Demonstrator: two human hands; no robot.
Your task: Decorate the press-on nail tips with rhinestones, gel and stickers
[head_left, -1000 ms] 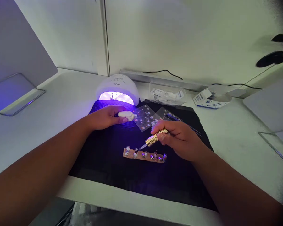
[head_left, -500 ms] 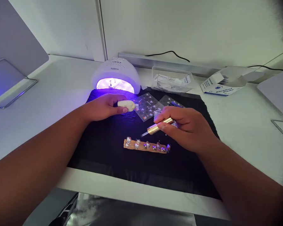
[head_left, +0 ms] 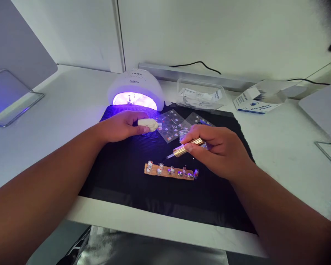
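My left hand [head_left: 121, 126] grips a small cream bottle [head_left: 148, 124] lying sideways on the black mat [head_left: 121, 176], just in front of the lit nail lamp [head_left: 136, 92]. My right hand [head_left: 219, 149] holds a gold-handled brush [head_left: 187, 147] tilted down to the left, its dark tip hovering just above a wooden strip [head_left: 169, 171] that carries several small decorated nail tips. Clear sticker sheets [head_left: 171, 123] lie on the mat between my hands and the lamp.
A clear plastic tray of packets [head_left: 200, 95] and an open white-and-blue box [head_left: 257, 100] sit behind the mat. Black cables [head_left: 198, 63] run along the back wall. Wire-framed panels stand at the far left [head_left: 13, 99] and far right [head_left: 329, 154].
The view tilted upward a second ago, shifting everything down in frame. My right hand lifted the brush tip slightly off the nail tips; the left hand keeps its hold on the bottle.
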